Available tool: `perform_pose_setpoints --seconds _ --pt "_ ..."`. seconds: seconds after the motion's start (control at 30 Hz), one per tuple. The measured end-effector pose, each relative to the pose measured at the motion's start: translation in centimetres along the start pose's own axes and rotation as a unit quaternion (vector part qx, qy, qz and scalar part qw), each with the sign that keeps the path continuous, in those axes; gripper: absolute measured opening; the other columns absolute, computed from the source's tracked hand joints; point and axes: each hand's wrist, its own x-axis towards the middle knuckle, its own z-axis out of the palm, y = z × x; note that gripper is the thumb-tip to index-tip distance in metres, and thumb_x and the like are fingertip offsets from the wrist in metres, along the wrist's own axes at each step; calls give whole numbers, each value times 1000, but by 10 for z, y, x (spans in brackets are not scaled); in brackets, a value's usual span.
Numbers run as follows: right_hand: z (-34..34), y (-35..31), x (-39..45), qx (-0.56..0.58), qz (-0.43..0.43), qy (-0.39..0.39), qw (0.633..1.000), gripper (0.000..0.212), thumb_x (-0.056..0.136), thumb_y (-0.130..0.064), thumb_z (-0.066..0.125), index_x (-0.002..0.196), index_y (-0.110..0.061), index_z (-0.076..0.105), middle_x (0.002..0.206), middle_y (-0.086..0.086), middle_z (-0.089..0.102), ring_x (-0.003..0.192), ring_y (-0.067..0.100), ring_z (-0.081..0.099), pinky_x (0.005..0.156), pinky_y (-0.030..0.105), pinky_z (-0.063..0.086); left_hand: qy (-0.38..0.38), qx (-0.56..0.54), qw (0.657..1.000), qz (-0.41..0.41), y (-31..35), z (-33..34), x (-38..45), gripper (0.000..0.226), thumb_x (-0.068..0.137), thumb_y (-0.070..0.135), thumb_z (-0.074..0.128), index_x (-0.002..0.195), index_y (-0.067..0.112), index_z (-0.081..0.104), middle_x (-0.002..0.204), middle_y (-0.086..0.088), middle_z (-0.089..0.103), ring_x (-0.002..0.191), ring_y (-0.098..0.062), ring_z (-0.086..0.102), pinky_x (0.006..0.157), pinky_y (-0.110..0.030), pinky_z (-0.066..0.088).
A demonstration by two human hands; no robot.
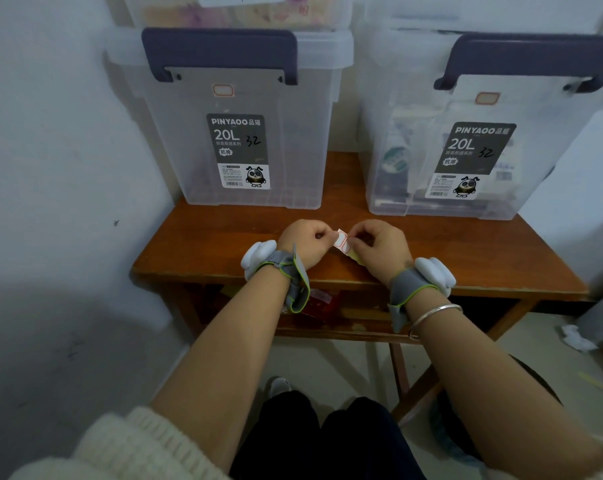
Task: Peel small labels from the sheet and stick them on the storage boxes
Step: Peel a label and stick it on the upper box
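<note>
Hands: left hand (307, 242) and right hand (379, 245) both pinch the label sheet (341, 241) above the counter (224, 237) near edge.
Progress: each front box, left box (244, 133) and right box (466, 143), already carries one small red-edged label; another seems underway.
Count: two hands, one sheet, two boxes, a third stacked behind.

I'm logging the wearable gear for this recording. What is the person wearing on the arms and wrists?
Each wrist carries a grey strap edged in lime green with a rounded white device on its outer side, left and right. A thin silver bangle sits on the right forearm. Cream knit sleeves are pushed up towards the elbows.
</note>
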Motion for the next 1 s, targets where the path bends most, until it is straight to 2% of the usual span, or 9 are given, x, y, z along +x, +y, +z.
perform_pose_setpoints --seconds 0.1,0.23,0.47,0.6,0.77,0.83,0.87,0.93,1.0 --pt "0 -2 -1 -21 -1 2 1000 9 81 -5 56 86 -3 63 100 15 62 87 25 55 67 14 33 5 10 1000 0 0 2 1 32 90 19 53 58 21 52 53 2 41 62 -23 43 60 -31 32" --pt "0 -3 -1 -30 -6 8 1000 9 82 -5 56 87 -1 62 102 17 61 83 20 50 67 14 32 18 14 1000 3 -3 3 2 34 90 19 53 56 22 50 53 4 41 61 -24 44 58 -31 32" --pt "-1 -4 -1 -24 -12 16 1000 10 82 -4 55 87 1 62 102 17 60 81 15 46 67 12 31 49 22 998 13 -5 5 5 22 91 19 52 72 11 59 54 9 40 51 -6 36 48 -21 25" --pt "-1 -4 -1 -21 -15 23 999 9 82 -3 55 87 1 62 101 18 61 82 19 49 67 14 33 61 37 997 9 -3 4 4 25 92 19 51 84 0 64 54 9 39 52 -11 36 48 -22 24" --pt "-2 -3 -2 -9 0 26 1000 8 82 -6 56 87 -3 62 101 15 60 83 15 48 74 25 40 72 47 996 -5 -1 4 1 24 92 18 50 82 2 63 55 7 39 66 -22 43 49 -25 24" --pt "-1 -3 -2 -2 -1 26 1000 8 82 -5 56 86 -2 62 100 14 60 83 16 48 75 26 41 78 59 995 -9 -1 4 0 24 92 19 49 82 2 63 64 -1 52 71 -25 46 56 -26 28" --pt "-2 -3 -2 -1 -2 26 1000 8 82 -5 56 86 -2 62 99 13 60 83 16 48 74 25 41 83 70 994 -10 0 4 0 25 92 19 49 85 1 63 75 -9 59 75 -28 48 61 -27 30" --pt "-2 -3 -2 6 3 30 1000 8 82 -5 56 86 -3 62 95 8 57 82 15 48 73 24 39 87 90 992 -16 2 4 0 26 92 20 48 90 -1 63 94 -18 62 86 -32 53 66 -29 31" --pt "-3 -2 -1 13 8 36 999 8 82 -6 55 86 -4 62 91 3 53 82 14 48 72 22 38 92 100 990 -23 3 4 0 26 92 20 48 90 -1 63 98 -20 61 91 -33 54 67 -30 33"
